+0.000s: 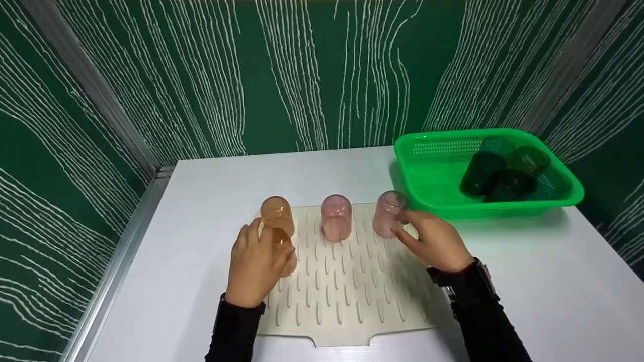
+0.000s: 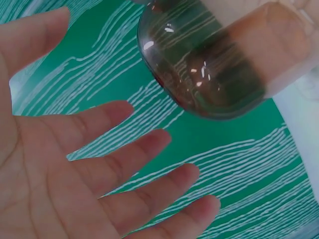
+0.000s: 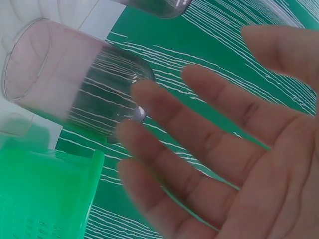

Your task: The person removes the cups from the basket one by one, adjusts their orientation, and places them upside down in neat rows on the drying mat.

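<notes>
In the head view, an amber glass [image 1: 275,208] stands upside down at the back left of a cream drying mat [image 1: 347,306]. Just in front of it is a second amber glass [image 1: 289,264], partly hidden by my left hand [image 1: 254,264]. That hand's fingers are spread, and the left wrist view has them apart from an amber glass [image 2: 224,74]. My right hand [image 1: 437,241] is beside a pink glass [image 1: 386,218] at the mat's back right. In the right wrist view its loosely extended fingers [image 3: 169,114] overlap the base of the upturned pink glass [image 3: 65,74].
Another pink glass [image 1: 336,216] stands upside down at the mat's back middle. A green plastic basket [image 1: 427,176] sits at the right rear, with several dark glasses [image 1: 483,173] lying in it. Behind the white table [image 1: 176,226] rises a green, white-streaked wall [image 1: 347,75].
</notes>
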Action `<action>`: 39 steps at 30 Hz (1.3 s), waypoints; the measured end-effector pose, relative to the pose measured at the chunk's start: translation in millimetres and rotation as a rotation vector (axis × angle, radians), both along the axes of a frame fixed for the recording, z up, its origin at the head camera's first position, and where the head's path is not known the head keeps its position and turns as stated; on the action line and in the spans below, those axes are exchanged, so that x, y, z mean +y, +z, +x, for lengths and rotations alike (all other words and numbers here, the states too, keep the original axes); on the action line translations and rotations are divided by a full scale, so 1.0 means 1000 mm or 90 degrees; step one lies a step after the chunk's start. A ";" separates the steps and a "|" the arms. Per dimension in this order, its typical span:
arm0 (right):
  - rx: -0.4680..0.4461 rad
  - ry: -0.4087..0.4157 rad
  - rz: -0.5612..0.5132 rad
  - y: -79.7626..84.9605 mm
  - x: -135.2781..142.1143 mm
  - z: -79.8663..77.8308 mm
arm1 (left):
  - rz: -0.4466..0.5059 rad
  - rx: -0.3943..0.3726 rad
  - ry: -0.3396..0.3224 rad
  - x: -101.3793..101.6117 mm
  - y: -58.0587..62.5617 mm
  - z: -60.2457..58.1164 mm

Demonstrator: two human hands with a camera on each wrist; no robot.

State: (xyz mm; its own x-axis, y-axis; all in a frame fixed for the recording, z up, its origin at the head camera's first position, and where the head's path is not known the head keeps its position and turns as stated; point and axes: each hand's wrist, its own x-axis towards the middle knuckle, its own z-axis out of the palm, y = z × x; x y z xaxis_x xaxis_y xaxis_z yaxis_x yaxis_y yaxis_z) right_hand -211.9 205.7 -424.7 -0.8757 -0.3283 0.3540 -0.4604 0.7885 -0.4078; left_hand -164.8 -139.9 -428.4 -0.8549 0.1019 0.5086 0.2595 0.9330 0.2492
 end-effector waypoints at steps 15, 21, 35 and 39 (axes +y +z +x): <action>-0.002 -0.065 0.016 0.011 0.058 -0.047 | 0.013 -0.048 0.024 -0.007 0.002 0.004; -0.058 -0.156 0.084 0.014 0.098 -0.069 | 0.024 -0.083 0.026 -0.007 0.003 0.003; -0.187 -0.269 0.104 -0.006 0.162 -0.089 | 0.019 -0.118 0.018 -0.005 0.008 0.004; -0.204 -0.276 0.112 -0.003 0.164 -0.091 | 0.020 -0.119 0.015 -0.004 0.008 0.004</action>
